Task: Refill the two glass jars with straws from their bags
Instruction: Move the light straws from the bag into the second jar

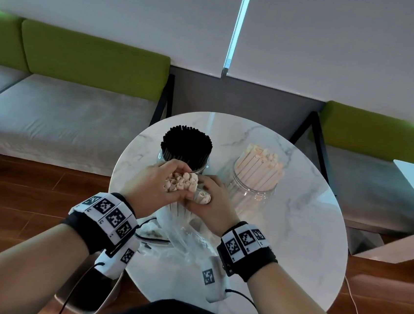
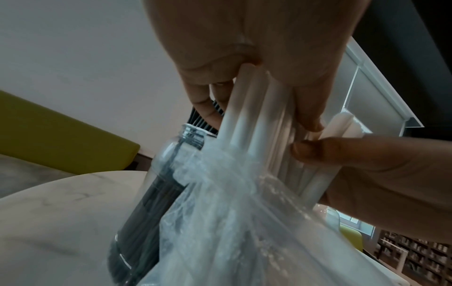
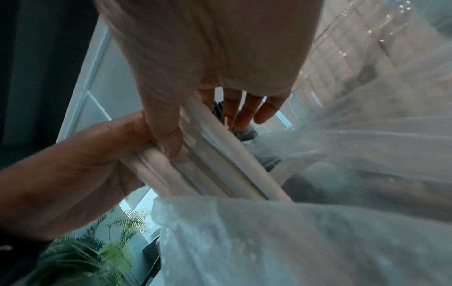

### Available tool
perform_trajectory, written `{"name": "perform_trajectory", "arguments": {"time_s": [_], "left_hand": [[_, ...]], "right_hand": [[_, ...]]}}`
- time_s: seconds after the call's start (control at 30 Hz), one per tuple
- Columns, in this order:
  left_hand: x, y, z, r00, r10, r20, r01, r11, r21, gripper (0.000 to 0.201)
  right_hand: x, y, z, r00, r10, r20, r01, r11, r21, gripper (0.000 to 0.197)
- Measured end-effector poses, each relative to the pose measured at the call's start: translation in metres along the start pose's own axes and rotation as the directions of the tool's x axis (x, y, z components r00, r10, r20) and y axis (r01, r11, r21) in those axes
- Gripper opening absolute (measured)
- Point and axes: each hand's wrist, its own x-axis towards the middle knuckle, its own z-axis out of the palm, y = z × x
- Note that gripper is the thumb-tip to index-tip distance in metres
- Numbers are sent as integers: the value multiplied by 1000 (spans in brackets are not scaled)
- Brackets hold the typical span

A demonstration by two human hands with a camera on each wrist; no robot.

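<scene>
Left hand: the left hand (image 1: 155,186) is wrapped around a bunch of pale paper straws (image 1: 181,183) at frame centre.
Right hand: the right hand (image 1: 212,203) is pinched on the same bunch.
Bag: the clear plastic bag (image 1: 181,241) is hung below the bunch.
Jars: the glass jar of black straws (image 1: 186,147) and the glass jar of pale straws (image 1: 257,177) are stood behind, on the round white marble table (image 1: 308,231).

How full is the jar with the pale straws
Partly full: the pale straws lean to one side in the right jar, leaving open space inside.

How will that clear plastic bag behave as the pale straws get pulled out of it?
The bag looks thin and crumpled, so it will probably sag and cling rather than stand. Both hands, left and right, grip the straws, not the bag, so it may lift along.
</scene>
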Motion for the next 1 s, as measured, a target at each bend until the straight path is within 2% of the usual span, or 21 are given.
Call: {"name": "perform_trajectory", "arguments": {"time_s": [0.23,0.47,0.63,0.83,0.93,1.0], "left_hand": [[0,-1,3,998,60,-6,-60,996,60,36],[0,2,3,1000,21,-17,-20,998,54,23],[0,3,4,997,59,-58,-52,993,108,16],[1,3,2,995,69,-68,-59,989,137,12],[2,5,2,995,67,-74,-54,983,173,12],[4,7,3,995,66,-68,-50,974,219,13]], "right_hand": [[3,0,4,998,63,-2,-62,987,150,35],[0,-2,5,993,115,-2,-111,964,242,37],[-1,-6,8,984,149,-101,-114,949,295,20],[-2,-10,-3,966,56,-252,16,962,272,13],[1,-10,-11,956,54,-289,25,964,263,12],[5,-14,-23,950,108,-294,11,927,376,10]]}}
